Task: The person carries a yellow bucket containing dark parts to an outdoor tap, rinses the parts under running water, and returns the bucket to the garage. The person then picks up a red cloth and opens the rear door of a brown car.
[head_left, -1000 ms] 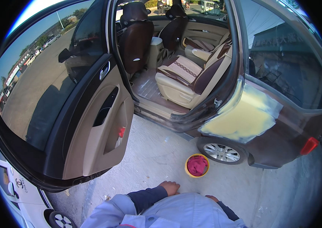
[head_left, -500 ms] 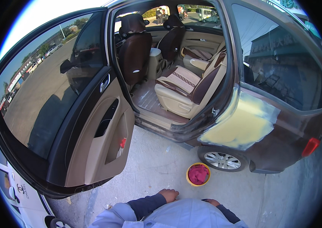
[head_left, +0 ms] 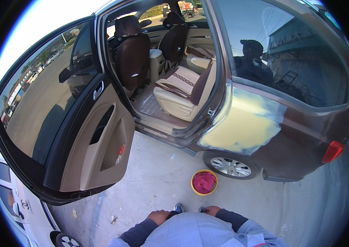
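My left hand (head_left: 158, 217) hangs low in front of my body, its fingers curled in; whatever it may hold is hidden. Likewise, my right hand (head_left: 212, 211) is held low by my waist with its fingers bent, and its inside does not show. Ahead of both on the ground, touched by neither, stands a yellow-rimmed bucket (head_left: 193, 188) with a crumpled dark pink cloth (head_left: 204, 181) in it. Beyond it is a brown car with a pale yellow filler patch (head_left: 242, 123) on its rear side panel, whitish around the edges.
The rear door (head_left: 96, 164) is swung wide open on the left, showing beige seats (head_left: 174, 103) inside. Close behind the bucket is the rear wheel (head_left: 230, 166). A red tail light (head_left: 333, 152) is at the right. A white car (head_left: 18, 206) stands at the lower left.
My view has shifted to the right and the car and bucket sit farther left. My left hand has moved left and lower; more of my right hand shows. My shoe tips have come into view.
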The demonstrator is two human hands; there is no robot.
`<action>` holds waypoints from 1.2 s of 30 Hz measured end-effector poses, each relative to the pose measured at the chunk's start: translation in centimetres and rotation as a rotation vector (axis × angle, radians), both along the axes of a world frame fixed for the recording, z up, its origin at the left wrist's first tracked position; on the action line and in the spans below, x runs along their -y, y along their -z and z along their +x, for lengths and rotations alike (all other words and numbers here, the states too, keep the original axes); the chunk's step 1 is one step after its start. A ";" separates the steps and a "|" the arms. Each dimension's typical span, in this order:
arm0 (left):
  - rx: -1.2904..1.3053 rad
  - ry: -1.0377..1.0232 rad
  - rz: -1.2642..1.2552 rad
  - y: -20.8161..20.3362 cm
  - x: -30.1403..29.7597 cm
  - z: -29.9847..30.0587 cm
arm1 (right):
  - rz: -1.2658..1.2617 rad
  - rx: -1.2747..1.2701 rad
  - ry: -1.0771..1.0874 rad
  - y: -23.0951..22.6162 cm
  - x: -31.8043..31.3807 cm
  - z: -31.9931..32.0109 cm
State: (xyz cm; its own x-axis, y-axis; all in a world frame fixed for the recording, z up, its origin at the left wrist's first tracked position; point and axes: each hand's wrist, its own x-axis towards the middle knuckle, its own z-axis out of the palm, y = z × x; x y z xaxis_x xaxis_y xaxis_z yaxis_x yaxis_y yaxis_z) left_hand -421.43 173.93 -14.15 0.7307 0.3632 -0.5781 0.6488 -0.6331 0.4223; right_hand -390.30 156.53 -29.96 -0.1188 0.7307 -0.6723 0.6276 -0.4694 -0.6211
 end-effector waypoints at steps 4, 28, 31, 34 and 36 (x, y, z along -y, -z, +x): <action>-0.068 -0.058 0.064 0.8 4.8 -3.0 | -0.036 -0.017 -0.060 0.6 0.8 -0.5; -0.133 -0.496 0.103 0.9 17.4 -23.7 | -0.163 0.196 -0.880 9.6 -1.3 -11.9; -0.102 -0.589 0.135 0.7 18.6 -28.3 | -0.205 0.298 -0.811 9.7 -3.5 -16.9; -0.103 -0.691 0.150 1.3 20.7 -33.8 | -0.120 0.361 -0.826 7.6 -6.8 -23.1; -0.091 -0.819 0.129 1.6 22.7 -36.9 | -0.078 0.395 -0.827 5.2 -8.8 -27.7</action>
State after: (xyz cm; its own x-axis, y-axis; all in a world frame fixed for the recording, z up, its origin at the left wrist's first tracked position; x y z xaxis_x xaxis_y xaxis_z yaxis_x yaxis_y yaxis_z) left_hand -458.31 151.19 -15.76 0.1593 0.8266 -0.5398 0.9531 0.0138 0.3025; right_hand -417.97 165.31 -35.21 -0.3347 0.4659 -0.8191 0.9419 0.1921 -0.2756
